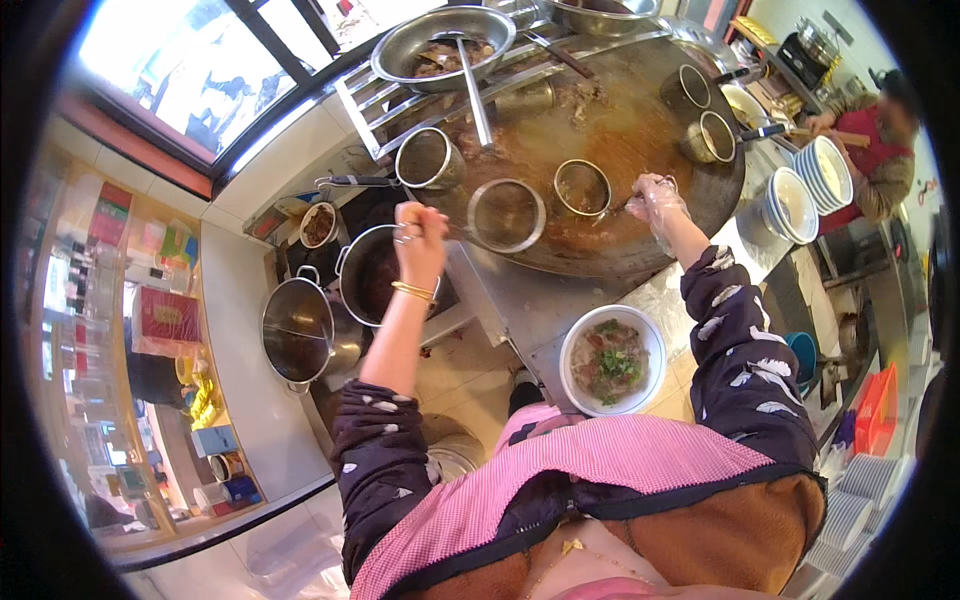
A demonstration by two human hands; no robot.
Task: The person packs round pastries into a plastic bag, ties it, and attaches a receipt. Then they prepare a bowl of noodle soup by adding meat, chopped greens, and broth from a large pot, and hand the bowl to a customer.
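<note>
My left hand, bare with a ring and a gold bracelet, is closed and slightly blurred. A dark handle seems to run from it to a round metal strainer basket at the near edge of a huge round pan of brown broth. Over the broth, my right hand, in a clear plastic glove, grips the short visible handle of a second round metal basket; its fingers hide part of that handle. Directly before me, a white bowl on the counter holds sliced meat and chopped green herbs in soup.
Steel pots stand at left. Another handled basket sits on the pan's left side, more at right. A metal rack carries a steel basin of meat. Stacked bowls and a co-worker are at right.
</note>
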